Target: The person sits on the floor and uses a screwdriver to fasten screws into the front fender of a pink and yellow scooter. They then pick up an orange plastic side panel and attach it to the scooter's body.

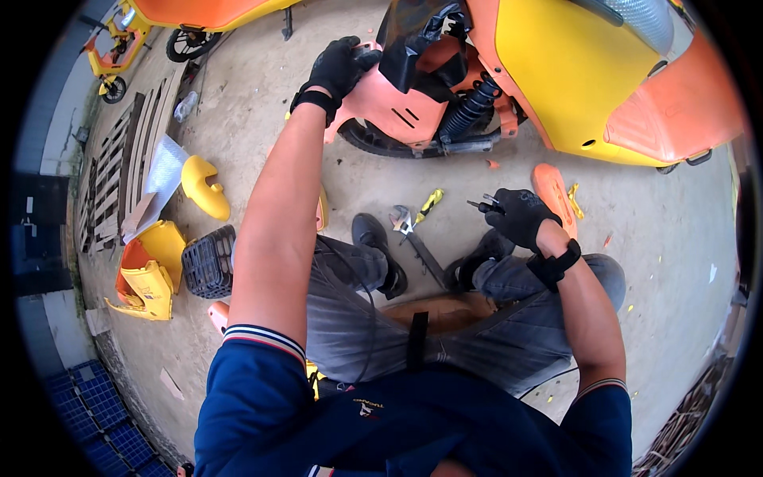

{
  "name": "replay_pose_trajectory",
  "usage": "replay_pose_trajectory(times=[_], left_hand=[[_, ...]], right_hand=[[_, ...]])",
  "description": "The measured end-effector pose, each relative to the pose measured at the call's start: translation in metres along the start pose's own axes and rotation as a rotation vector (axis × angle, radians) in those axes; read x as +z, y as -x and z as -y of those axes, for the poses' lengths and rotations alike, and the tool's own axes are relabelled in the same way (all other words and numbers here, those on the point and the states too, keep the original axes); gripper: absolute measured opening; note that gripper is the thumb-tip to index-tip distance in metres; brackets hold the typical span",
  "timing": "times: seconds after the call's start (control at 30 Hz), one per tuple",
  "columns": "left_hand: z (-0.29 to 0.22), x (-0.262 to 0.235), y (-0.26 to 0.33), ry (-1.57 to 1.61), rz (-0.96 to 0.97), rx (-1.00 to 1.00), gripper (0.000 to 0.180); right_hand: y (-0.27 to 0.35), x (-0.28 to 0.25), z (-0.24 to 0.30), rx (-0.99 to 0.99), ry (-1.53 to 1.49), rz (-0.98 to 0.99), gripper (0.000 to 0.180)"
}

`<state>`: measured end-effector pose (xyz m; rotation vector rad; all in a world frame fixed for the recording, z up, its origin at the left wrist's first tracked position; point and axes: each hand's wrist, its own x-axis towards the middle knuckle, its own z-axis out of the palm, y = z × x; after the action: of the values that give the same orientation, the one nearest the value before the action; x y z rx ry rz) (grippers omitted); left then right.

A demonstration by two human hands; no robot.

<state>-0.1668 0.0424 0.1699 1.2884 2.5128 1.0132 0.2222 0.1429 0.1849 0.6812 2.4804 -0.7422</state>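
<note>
Head view: left fingers (366, 56) on pink panel (385, 102), grip unclear, right fingers (501, 208) closed around dark tool (482, 206)

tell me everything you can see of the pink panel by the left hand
The pink panel is a broad, smooth, plastic-looking piece with two dark parallel slanted slits. It sits above a black tyre, part of which shows below its lower edge. A crumpled-looking black cover overlaps its upper right, and a coil shock absorber stands to its right. The gloved left hand is against its upper left edge. Its fastenings can't be made out.
</note>
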Motion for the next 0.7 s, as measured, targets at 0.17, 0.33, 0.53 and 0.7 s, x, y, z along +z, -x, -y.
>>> replay_pose_trajectory(times=[0.17,0.33,0.53,0.7], left_hand=[[-0.01,-0.005,-0.003,-0.113,-0.004,0.063,0.042],[-0.015,-0.007,0.002,-0.07,0.025,0.047,0.042],[-0.01,-0.001,0.004,-0.079,-0.083,0.067,0.046],[-0.007,0.001,0.005,-0.019,-0.065,0.043,0.051]], right_hand=[[0.003,0.001,-0.005,-0.018,-0.002,-0.018,0.028],[0.003,0.002,-0.004,-0.012,0.001,-0.012,0.029],[0.002,0.001,-0.007,-0.002,0.002,-0.016,0.029],[0.001,0.002,-0.007,0.015,-0.022,0.013,0.029]])
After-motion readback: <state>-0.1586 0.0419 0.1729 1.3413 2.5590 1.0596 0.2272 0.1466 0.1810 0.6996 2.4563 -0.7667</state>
